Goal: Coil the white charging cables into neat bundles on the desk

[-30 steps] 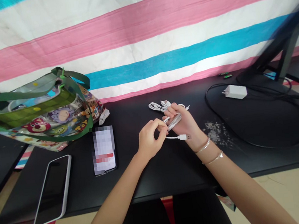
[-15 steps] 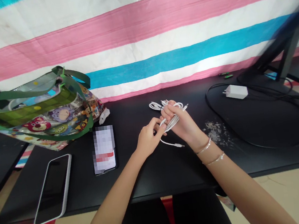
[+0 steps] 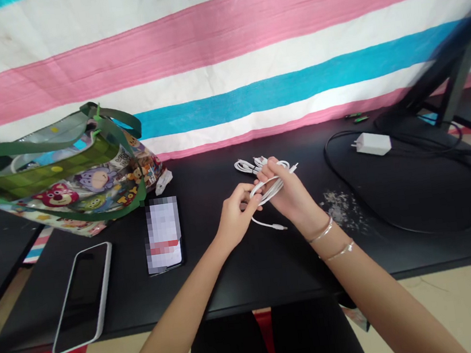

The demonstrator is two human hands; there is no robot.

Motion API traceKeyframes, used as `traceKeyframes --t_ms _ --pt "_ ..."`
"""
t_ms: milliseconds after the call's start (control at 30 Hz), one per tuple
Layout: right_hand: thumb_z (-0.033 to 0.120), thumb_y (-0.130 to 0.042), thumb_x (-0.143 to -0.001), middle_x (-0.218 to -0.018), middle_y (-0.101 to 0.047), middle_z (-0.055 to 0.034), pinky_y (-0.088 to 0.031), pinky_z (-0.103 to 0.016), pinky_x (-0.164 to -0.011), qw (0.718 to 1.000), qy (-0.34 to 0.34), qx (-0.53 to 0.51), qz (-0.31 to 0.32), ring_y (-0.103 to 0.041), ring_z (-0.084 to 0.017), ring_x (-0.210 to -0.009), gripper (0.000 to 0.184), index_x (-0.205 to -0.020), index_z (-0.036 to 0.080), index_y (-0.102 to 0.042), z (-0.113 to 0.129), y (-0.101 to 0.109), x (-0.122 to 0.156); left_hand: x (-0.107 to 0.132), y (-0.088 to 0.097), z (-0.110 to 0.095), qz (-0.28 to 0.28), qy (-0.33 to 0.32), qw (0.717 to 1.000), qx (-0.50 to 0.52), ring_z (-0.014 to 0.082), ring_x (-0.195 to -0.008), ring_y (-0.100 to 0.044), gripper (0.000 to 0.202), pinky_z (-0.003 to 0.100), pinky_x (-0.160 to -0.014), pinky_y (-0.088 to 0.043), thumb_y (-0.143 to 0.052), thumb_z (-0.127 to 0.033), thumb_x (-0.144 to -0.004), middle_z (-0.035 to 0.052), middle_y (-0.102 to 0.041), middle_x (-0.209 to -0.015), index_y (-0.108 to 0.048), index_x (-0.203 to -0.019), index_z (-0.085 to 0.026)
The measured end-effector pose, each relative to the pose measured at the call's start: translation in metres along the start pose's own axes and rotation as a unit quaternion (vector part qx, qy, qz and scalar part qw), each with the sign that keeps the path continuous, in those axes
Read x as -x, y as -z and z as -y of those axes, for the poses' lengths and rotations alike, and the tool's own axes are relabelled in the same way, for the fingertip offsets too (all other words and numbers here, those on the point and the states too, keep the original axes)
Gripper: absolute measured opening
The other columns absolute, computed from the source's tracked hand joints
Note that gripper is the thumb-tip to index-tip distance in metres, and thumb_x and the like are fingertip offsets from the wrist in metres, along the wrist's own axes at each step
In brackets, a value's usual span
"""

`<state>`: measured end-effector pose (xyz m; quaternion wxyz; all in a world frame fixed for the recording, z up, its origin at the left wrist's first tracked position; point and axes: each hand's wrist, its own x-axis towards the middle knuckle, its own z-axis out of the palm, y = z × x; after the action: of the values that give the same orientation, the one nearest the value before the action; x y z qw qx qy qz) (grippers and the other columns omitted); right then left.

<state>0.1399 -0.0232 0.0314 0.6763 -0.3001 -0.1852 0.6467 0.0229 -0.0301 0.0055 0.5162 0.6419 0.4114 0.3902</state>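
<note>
Widened a little since the earlier frame, a loop of white rubbery USB cable (image 3: 264, 191) now reaches the bare left hand (image 3: 236, 217), its fingers apparently pinching it, though I can't be sure from here. The bare right hand (image 3: 292, 192) clamps the coils together, keeping them bunched above the matte black desk (image 3: 232, 284), with the loose metal-tipped plug (image 3: 277, 227) trailing toward 5 o'clock.

Your right hand (image 3: 289, 189) grips a coiled white cable (image 3: 268, 190) while your left hand (image 3: 236, 217) pinches its loop, a loose plug end (image 3: 277, 227) dangling at six o'clock. Around your hands on the black bench (image 3: 226, 276) lie a face-up phone (image 3: 163, 235) at nine o'clock, a white-cased phone (image 3: 82, 298) at eight, a cartoon-print tote bag (image 3: 76, 186) at ten, and a white charger (image 3: 372, 144) at two.
</note>
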Motion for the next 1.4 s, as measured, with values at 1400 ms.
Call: traceKeyframes --t_ms 1400 --pt "0.024 -0.071 -0.07 -0.068 -0.062 0.0039 -0.044 -0.022 -0.063 0.908 0.292 0.291 -0.077 -0.056 -0.01 -0.068 0.012 -0.066 0.022 -0.06 0.002 0.02 -0.005 -0.004 0.009 0.0 -0.128 0.016 0.99 -0.06 0.0158 -0.078 -0.068 0.011 0.023 -0.065 -0.048 -0.053 -0.019 -0.085 -0.0018 -0.07 -0.072 -0.062 -0.091 -0.021"
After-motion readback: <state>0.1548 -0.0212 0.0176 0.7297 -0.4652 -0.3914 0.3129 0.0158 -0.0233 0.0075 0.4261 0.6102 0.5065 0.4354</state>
